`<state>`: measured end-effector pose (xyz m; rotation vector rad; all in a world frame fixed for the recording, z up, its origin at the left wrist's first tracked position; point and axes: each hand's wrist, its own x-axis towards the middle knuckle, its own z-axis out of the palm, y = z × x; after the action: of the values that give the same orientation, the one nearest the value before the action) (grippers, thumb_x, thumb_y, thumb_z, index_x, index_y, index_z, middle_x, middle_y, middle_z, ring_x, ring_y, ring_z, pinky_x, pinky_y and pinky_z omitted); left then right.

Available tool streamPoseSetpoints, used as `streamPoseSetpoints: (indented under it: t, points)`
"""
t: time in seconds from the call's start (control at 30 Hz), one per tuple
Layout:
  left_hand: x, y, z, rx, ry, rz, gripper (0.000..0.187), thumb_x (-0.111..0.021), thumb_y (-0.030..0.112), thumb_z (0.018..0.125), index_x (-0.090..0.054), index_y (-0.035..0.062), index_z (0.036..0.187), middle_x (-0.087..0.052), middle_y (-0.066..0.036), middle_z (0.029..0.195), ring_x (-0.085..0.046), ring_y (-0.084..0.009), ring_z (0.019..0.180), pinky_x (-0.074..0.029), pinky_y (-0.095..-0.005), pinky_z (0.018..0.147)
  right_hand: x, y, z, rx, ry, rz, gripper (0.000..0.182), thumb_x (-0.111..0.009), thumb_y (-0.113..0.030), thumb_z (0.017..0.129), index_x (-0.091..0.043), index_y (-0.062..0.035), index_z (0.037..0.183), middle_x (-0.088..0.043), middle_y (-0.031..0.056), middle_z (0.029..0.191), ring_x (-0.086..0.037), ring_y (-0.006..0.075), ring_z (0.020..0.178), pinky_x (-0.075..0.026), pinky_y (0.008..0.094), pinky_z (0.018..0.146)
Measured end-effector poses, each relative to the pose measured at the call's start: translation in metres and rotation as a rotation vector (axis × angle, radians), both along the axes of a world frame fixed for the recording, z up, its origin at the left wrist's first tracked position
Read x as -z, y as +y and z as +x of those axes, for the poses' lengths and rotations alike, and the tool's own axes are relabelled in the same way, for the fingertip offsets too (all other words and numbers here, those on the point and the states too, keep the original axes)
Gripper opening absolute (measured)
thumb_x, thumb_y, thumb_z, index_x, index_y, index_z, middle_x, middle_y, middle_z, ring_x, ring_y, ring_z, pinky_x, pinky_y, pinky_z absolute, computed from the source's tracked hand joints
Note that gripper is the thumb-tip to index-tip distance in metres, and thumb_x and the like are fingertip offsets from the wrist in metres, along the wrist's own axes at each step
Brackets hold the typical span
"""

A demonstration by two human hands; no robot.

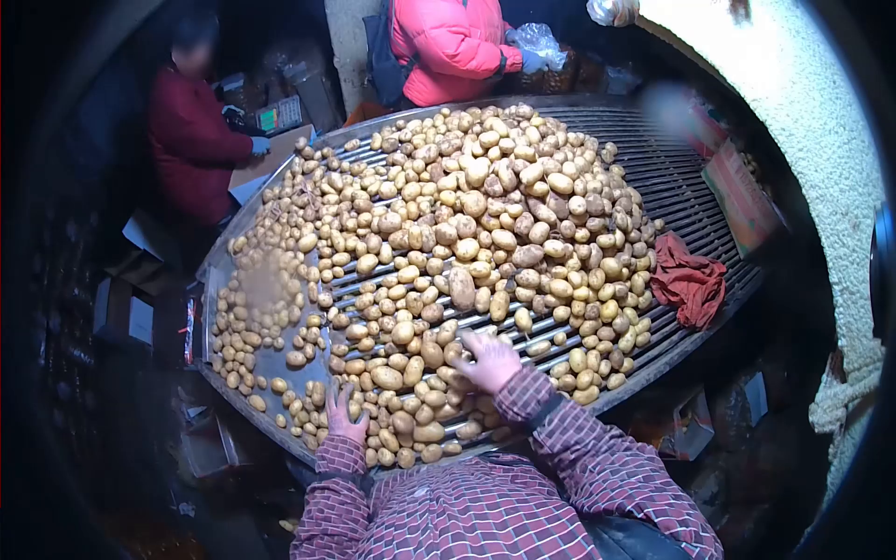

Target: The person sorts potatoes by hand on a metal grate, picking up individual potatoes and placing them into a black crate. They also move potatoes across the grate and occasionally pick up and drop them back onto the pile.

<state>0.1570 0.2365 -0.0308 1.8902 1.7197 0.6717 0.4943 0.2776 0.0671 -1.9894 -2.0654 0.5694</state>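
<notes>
A large heap of potatoes (476, 201) covers a slatted metal sorting table (653, 159). Close to the near edge, my left hand (345, 415) rests against small potatoes with its fingers apart. My right hand (492, 362) lies over potatoes nearer the middle, its fingers stretched out and touching them; its fingertips are partly hidden. I see neither hand gripping a potato. Between my hands lie several loose potatoes (387, 377), with bare metal rollers showing in gaps. Smaller potatoes gather on a flat grey section (271, 359) at the left.
A red cloth (689, 280) and a cardboard box (739, 198) lie on the right slats. One person in a pink jacket (448, 47) stands at the far edge, holding clear plastic; another in dark red (191, 131) stands at left. Pale padding (793, 103) curves along the right.
</notes>
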Motion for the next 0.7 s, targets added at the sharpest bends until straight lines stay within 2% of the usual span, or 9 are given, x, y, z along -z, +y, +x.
streamPoseSetpoints:
  t: [0.07,0.17,0.27,0.37,0.4,0.43,0.5,0.57,0.7]
  points:
    - [0.003,0.0,-0.004,-0.016,-0.017,-0.003,0.073,-0.079,0.009,0.064,-0.048,0.0119,0.13,-0.032,-0.021,0.146,-0.027,-0.0405,0.137,-0.027,-0.0485,0.114,0.0,0.05,0.0,0.098,-0.061,0.292,0.044,-0.065,-0.038,0.084,-0.059,-0.0094,0.116,-0.063,0.0127,0.099,-0.063,0.0285,0.093,-0.052,0.0404,0.08]
    - [0.008,0.001,-0.006,-0.114,-0.018,-0.03,0.075,-0.08,0.008,0.062,-0.048,0.0113,0.131,-0.033,-0.021,0.145,-0.026,-0.0402,0.138,-0.027,-0.0485,0.114,0.023,0.115,0.001,0.14,-0.255,0.011,0.072,-0.07,-0.035,0.079,-0.038,-0.0143,0.141,-0.049,0.0141,0.125,-0.06,0.0308,0.102,-0.052,0.0414,0.083]
    - [0.015,0.006,-0.008,-0.141,0.092,0.005,0.073,-0.08,0.009,0.062,-0.048,0.0095,0.128,-0.034,-0.021,0.143,-0.026,-0.0414,0.137,-0.026,-0.0496,0.114,0.034,0.131,0.0,0.025,-0.397,-0.125,0.075,-0.071,-0.027,0.078,-0.036,-0.0211,0.144,-0.042,0.0143,0.135,-0.059,0.0308,0.106,-0.051,0.0466,0.085]
    - [0.013,0.01,-0.006,-0.13,0.138,0.008,0.075,-0.08,0.01,0.062,-0.048,0.0094,0.129,-0.033,-0.022,0.143,-0.027,-0.0425,0.136,-0.027,-0.052,0.113,0.038,0.118,0.032,0.001,0.105,-0.067,0.061,-0.062,-0.015,0.081,-0.043,-0.0153,0.14,-0.051,0.0139,0.132,-0.057,0.0323,0.113,-0.047,0.0395,0.095]
    - [0.014,0.011,-0.007,-0.113,0.16,0.029,0.076,-0.08,0.011,0.061,-0.047,0.0099,0.13,-0.034,-0.022,0.142,-0.027,-0.0424,0.136,-0.027,-0.0529,0.112,0.044,0.122,0.039,-0.049,0.671,-0.083,0.056,-0.057,-0.01,0.082,-0.048,-0.0107,0.137,-0.057,0.0132,0.129,-0.055,0.0295,0.117,-0.045,0.0357,0.1]
    - [0.016,0.012,-0.008,-0.122,0.142,0.034,0.075,-0.079,0.01,0.062,-0.047,0.0107,0.13,-0.034,-0.022,0.143,-0.027,-0.0424,0.136,-0.026,-0.0529,0.112,0.048,0.119,0.057,-0.074,0.836,-0.253,0.058,-0.061,-0.018,0.08,-0.049,-0.0087,0.136,-0.058,0.0093,0.128,-0.055,0.022,0.116,-0.045,0.0324,0.098]
    - [0.014,0.011,-0.009,-0.115,0.145,0.019,0.075,-0.079,0.01,0.062,-0.047,0.0112,0.13,-0.033,-0.021,0.143,-0.026,-0.0425,0.136,-0.026,-0.0529,0.113,0.037,0.078,0.07,0.16,1.389,-0.483,0.056,-0.056,-0.019,0.085,-0.046,-0.0081,0.139,-0.056,0.0101,0.132,-0.056,0.0244,0.117,-0.047,0.0376,0.099]
    - [0.019,0.01,-0.011,-0.113,0.169,0.021,0.075,-0.079,0.01,0.064,-0.047,0.0109,0.131,-0.032,-0.022,0.144,-0.025,-0.0427,0.137,-0.026,-0.0525,0.113,0.07,0.052,0.075,-0.013,2.004,-0.53,0.061,-0.054,-0.02,0.087,-0.037,-0.0082,0.144,-0.049,0.0115,0.141,-0.055,0.0276,0.121,-0.05,0.0509,0.095]
    - [0.025,0.013,-0.017,-0.122,0.188,-0.021,0.072,-0.079,0.011,0.067,-0.046,0.0081,0.131,-0.03,-0.023,0.145,-0.023,-0.0419,0.138,-0.024,-0.0517,0.114,0.013,-0.016,0.07,0.178,2.029,-0.355,0.05,-0.052,-0.027,0.095,-0.043,-0.0092,0.142,-0.053,0.0093,0.137,-0.055,0.0243,0.121,-0.05,0.0449,0.096]
